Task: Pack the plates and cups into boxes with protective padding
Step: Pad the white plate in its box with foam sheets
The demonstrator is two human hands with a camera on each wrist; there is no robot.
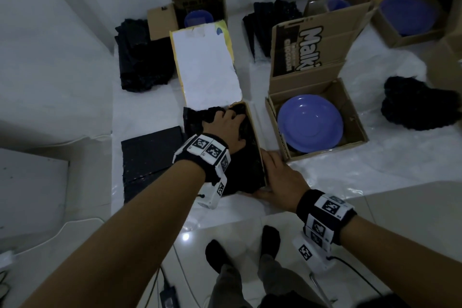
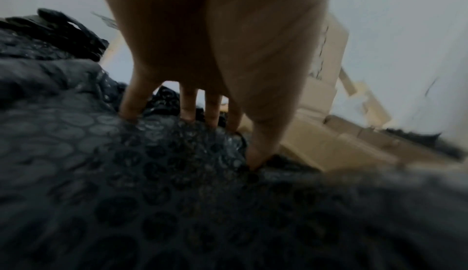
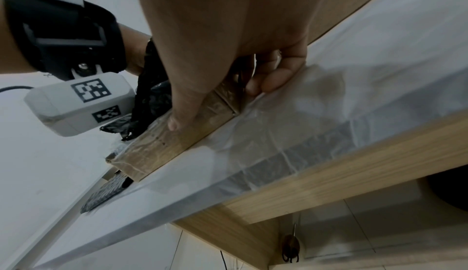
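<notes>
Nearest me, my right hand (image 1: 277,177) grips the near corner of the shallow cardboard box (image 3: 177,134), thumb flat on its taped front wall, fingers curled round the side. My left hand (image 1: 228,130) presses spread, straight fingers (image 2: 188,104) down into the black bubble wrap (image 2: 126,174) that fills this box; its dimpled, crinkled surface hides whatever lies beneath, so I cannot tell what is packed there. The box's white-lined lid (image 1: 207,67) stands open behind. A flat black padding sheet (image 1: 152,155) lies left of it on the plastic-covered table (image 1: 350,170). To the right, a round glossy blue plate (image 1: 310,124) sits in an open brown carton (image 1: 360,132). Farther back, more cartons (image 1: 400,32) hold blue plates, partly cut off.
</notes>
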